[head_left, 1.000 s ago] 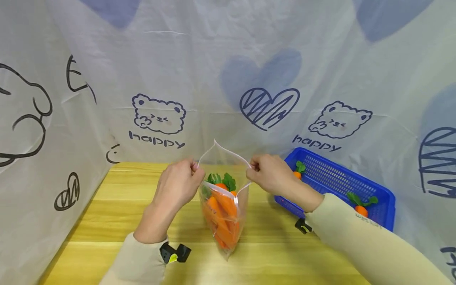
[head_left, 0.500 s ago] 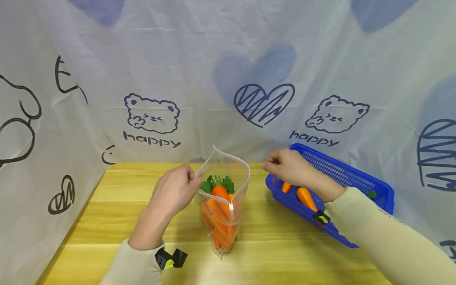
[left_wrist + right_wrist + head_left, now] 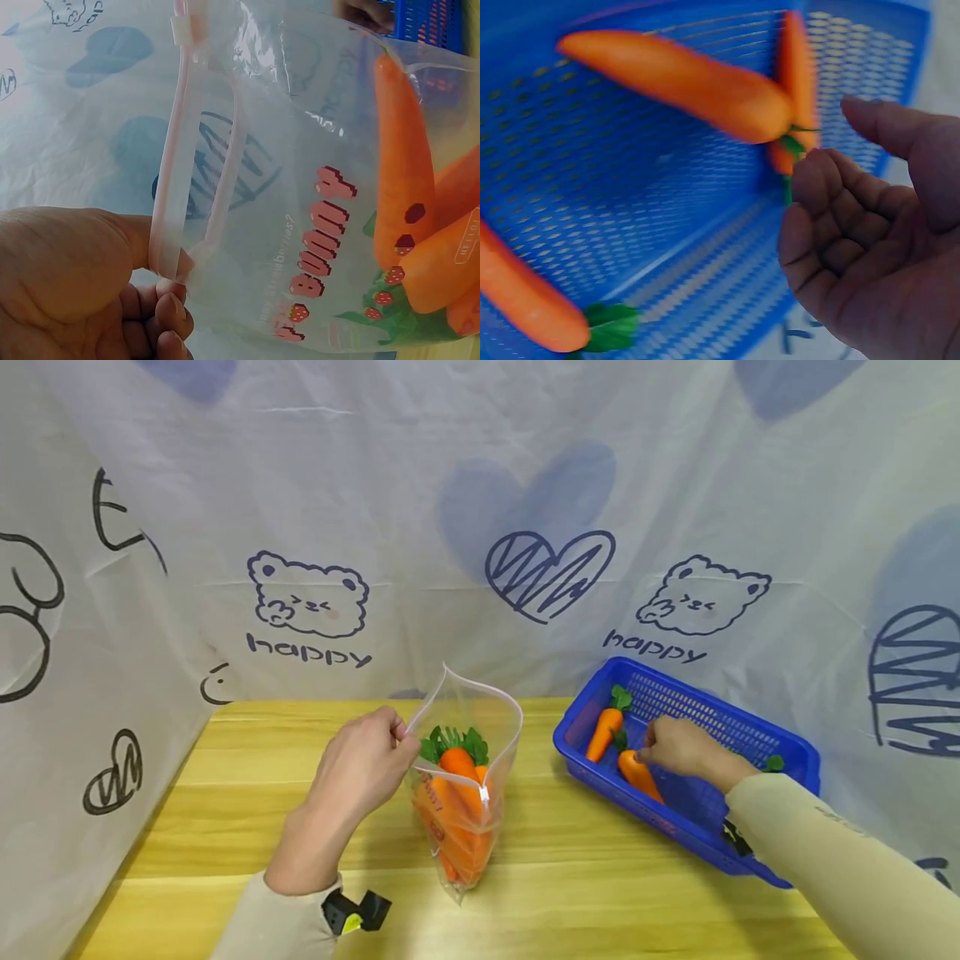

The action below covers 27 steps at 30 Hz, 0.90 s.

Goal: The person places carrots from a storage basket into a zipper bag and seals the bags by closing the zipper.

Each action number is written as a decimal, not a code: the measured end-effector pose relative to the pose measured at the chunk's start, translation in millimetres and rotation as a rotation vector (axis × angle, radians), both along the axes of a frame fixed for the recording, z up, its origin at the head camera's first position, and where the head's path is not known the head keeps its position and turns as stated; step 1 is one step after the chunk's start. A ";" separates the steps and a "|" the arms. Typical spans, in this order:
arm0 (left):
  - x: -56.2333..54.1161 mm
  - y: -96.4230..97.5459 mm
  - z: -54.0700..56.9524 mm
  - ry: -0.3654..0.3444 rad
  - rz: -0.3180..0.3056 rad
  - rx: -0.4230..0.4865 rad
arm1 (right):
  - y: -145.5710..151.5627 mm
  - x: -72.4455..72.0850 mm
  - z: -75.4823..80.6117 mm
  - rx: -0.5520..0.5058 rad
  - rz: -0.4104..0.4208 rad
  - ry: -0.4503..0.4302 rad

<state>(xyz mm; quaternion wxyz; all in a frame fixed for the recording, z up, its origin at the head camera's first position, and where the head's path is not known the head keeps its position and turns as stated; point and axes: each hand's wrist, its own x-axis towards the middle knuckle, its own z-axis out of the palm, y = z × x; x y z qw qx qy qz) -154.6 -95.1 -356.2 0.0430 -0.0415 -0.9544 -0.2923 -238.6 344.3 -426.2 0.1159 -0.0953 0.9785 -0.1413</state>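
From the head view, the left hand (image 3: 367, 756) pinches the left edge of the mouth of a clear zip bag (image 3: 483, 710), with thumb and bent forefinger clamped on the rim. The bag hangs upright over the yellow wood-grain table (image 3: 585, 893), its mouth gaping, with a white slider (image 3: 483, 793) on the near rim and orange carrots (image 3: 459, 763) with green tops inside. To the right stands a blue basket (image 3: 697, 706), set at a slant. The right hand (image 3: 682, 747) is over it, near the top of one carrot (image 3: 639, 777); a second carrot (image 3: 604, 735) lies farther left, beside the basket's left wall, and green leaves (image 3: 775, 764) show at the right end. A white sheet (image 3: 420, 485) printed with hearts and bears rises on the far side. From the left wrist, the thumb and a finger meet on the zip strip, the other fingers curling just beside it; red lettering (image 3: 322, 232) marks the bag's wall, and the carrots lean together behind it. From the right wrist, partly blurred, the thumb stands apart from the bent fingers and the hand holds nothing; whether a fingertip touches the nearest carrot's leaf cannot be told. Two carrots cross there, and a third (image 3: 532, 300) lies well apart.
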 end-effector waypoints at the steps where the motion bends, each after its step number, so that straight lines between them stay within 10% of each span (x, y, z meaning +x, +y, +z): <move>1: -0.1 0.6 -0.2 -0.002 0.000 0.001 | 3.1 -1.4 -5.4 0.014 0.003 -0.034; 14: -0.8 2.4 -4.4 0.006 0.006 0.021 | 21.4 -21.0 -40.9 0.131 0.040 -0.186; 22: 0.2 0.4 -5.9 0.009 0.009 0.025 | 88.5 -78.6 -115.9 0.245 0.019 -0.091; 27: 1.0 -1.2 -7.5 0.010 0.015 0.026 | 52.1 -46.6 -69.0 0.206 0.005 -0.087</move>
